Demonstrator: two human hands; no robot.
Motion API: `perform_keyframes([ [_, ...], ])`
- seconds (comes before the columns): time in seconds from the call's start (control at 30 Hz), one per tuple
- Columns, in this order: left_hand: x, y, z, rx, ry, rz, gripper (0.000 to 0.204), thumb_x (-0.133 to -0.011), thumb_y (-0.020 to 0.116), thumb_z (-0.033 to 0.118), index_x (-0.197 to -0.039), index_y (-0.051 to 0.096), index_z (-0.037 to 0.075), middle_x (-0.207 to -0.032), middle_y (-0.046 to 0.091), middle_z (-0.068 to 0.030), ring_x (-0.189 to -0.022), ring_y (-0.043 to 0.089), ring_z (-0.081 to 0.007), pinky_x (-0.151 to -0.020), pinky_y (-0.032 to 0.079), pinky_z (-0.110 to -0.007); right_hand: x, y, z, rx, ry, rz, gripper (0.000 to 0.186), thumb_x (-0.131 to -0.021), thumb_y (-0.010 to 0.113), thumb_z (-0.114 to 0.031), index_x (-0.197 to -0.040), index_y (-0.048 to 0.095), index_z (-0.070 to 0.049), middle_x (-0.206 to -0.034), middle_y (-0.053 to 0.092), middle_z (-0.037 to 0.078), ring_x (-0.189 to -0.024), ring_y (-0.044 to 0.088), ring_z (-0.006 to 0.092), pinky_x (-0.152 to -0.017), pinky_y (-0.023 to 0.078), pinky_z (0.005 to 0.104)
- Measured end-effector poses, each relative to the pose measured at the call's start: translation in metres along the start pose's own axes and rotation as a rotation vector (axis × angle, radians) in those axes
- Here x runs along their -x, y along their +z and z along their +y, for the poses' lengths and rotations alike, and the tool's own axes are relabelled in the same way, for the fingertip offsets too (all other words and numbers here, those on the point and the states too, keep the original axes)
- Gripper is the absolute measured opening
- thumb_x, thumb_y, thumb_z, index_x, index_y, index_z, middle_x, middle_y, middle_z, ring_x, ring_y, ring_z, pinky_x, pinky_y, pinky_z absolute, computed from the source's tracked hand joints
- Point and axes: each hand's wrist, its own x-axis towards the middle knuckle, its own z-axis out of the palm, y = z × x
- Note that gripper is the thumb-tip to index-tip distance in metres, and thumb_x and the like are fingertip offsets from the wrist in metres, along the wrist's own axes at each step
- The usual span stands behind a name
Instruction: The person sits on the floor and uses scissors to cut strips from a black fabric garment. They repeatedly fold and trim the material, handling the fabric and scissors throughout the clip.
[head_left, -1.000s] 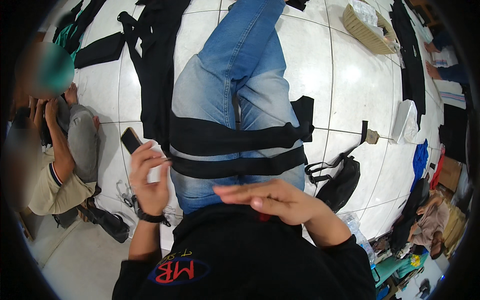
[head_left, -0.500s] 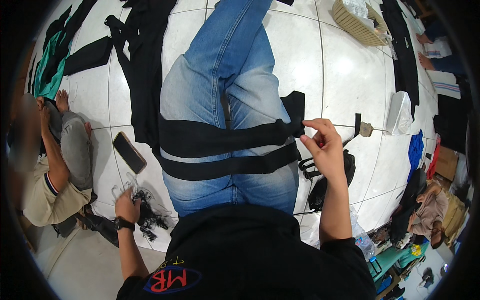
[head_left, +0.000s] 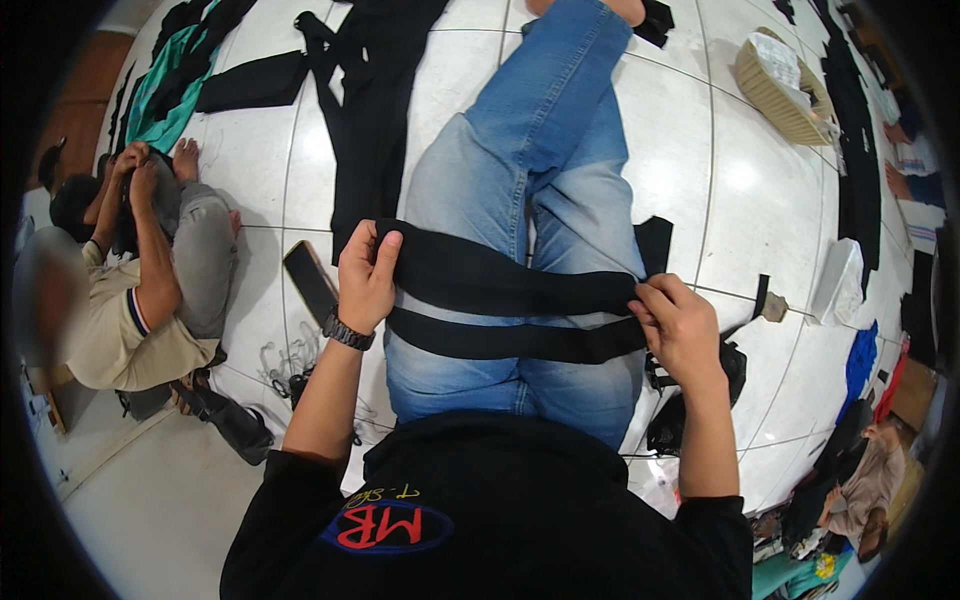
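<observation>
The black fabric strips (head_left: 510, 290) lie across the person's thighs, on the blue jeans (head_left: 520, 170), stretched flat between both hands; half a second ago only the right hand was at them, pinching the far end, while the left was down on the floor by the phone; now the left hand (head_left: 365, 275) has come up and closed over the left end, fingers curled round the cloth, and the right hand (head_left: 680, 325) pinches the right end, so the strip looks ready to be pulled straight.

The dark phone (head_left: 310, 282) lies just beside the left wrist; a black bag (head_left: 690, 400) sits near the right knee; open white tile (head_left: 760, 190) lies to the right, while a seated person (head_left: 130, 290) closes in the left.
</observation>
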Motion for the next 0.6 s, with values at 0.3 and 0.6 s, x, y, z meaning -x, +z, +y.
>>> perform_keyframes([
  [0.3, -0.005, -0.028, -0.038, 0.127, -0.194, 0.28, 0.021, -0.099, 0.064, 0.018, -0.085, 0.062, 0.003, -0.07, 0.057, 0.007, -0.062, 0.044, 0.0003, -0.055, 0.034, -0.017, 0.031, -0.004, 0.039, -0.015, -0.057, -0.124, 0.018, -0.08, 0.074, -0.009, -0.079, 0.056, -0.006, -0.074, 0.053, 0.009, -0.063, 0.057, 0.0305, -0.054, 0.045, 0.0405],
  [0.6, -0.048, 0.037, 0.067, -0.427, 0.369, -0.081, 0.039, -0.095, 0.064, 0.025, -0.126, 0.06, 0.002, -0.129, 0.06, -0.0155, -0.122, 0.055, -0.0306, -0.104, 0.041, -0.044, 0.051, 0.025, 0.034, -0.552, 0.573, 0.064, 0.047, -0.075, 0.083, -0.014, -0.116, 0.062, -0.006, -0.116, 0.06, 0.006, -0.065, 0.049, 0.0101, -0.057, 0.044, 0.0236],
])
